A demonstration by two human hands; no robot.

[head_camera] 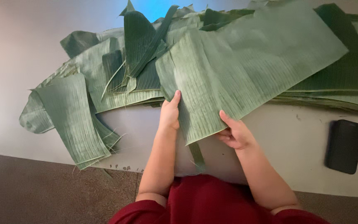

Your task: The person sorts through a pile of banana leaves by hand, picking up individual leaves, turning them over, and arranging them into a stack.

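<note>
A large green banana leaf sheet (245, 66) lies across a pile of leaves on a white table (282, 145). My left hand (170, 113) grips its near left edge, thumb pointing up on the leaf. My right hand (233, 133) pinches the sheet's near bottom edge, thumb on top and fingers under it. A thin torn strip (197, 157) hangs from the sheet's lower edge between my arms.
Cut and torn leaf pieces (73, 118) lie at the left near the table's edge. A stack of flat leaves (344, 89) sits at the right. A black phone (344, 146) lies on the table at the right. Brown floor (38, 191) shows below.
</note>
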